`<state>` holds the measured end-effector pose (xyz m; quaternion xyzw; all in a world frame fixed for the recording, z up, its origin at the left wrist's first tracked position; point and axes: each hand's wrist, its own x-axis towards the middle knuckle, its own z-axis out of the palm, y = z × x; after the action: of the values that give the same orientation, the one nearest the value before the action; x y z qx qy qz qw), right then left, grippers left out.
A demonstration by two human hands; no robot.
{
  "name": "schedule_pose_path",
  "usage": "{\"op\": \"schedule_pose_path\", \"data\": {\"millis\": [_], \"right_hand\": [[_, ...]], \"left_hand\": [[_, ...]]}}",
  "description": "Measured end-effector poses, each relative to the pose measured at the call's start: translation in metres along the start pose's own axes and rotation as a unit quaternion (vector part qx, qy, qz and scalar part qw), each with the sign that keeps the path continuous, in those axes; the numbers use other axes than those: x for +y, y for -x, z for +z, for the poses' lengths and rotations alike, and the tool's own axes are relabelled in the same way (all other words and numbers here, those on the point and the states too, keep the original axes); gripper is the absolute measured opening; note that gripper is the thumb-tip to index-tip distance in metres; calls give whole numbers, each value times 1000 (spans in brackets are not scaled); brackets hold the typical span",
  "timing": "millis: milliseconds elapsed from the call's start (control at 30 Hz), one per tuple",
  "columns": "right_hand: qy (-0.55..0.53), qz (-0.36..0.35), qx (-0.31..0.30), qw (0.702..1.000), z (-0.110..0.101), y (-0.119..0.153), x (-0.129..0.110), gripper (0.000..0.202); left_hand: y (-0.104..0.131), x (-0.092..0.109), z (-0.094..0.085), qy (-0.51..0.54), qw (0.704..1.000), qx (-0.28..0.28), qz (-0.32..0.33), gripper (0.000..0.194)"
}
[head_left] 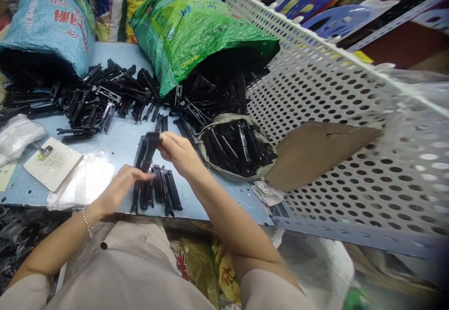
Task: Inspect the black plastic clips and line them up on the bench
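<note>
Long, narrow black plastic parts [147, 151], slightly blurred, are held up over the near edge of the table. My right hand [178, 153] pinches them at the upper right end, fingers closed. Around their lower left side sits my left hand [121, 186], its thumb pointing right across them and its other fingers mostly hidden behind. Whether one part or several are held, I cannot tell. Just below, a row of similar black parts [168, 191] lies side by side at the table edge. Two more [162, 122] lie just beyond my hands.
Loose black parts [105, 95] spill from a blue sack [52, 25] and a green sack [196, 29]. A cloth bag [242, 174] of parts stands right, by a perforated white panel [336, 95]. Clear plastic bags [84, 179] and a cream tile [54, 165] lie left.
</note>
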<state>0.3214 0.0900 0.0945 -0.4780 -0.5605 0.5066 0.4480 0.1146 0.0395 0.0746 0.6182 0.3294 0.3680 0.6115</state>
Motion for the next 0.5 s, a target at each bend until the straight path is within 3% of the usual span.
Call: {"op": "schedule_pose_path", "data": {"millis": [67, 133, 267, 367, 500], "right_hand": [[90, -62, -25, 994, 9, 18, -15, 46], [153, -105, -59, 981, 26, 37, -17, 42], [187, -115, -77, 972, 53, 55, 6, 38], [197, -107, -67, 972, 45, 50, 20, 40], [260, -153, 37, 953, 14, 30, 15, 37]], "left_hand": [[-18, -14, -8, 90, 992, 79, -41, 62], [-41, -12, -19, 151, 980, 121, -52, 67], [-66, 20, -29, 136, 987, 89, 3, 62], [-59, 34, -31, 87, 992, 86, 33, 68], [-36, 23, -31, 97, 990, 89, -40, 49]]}}
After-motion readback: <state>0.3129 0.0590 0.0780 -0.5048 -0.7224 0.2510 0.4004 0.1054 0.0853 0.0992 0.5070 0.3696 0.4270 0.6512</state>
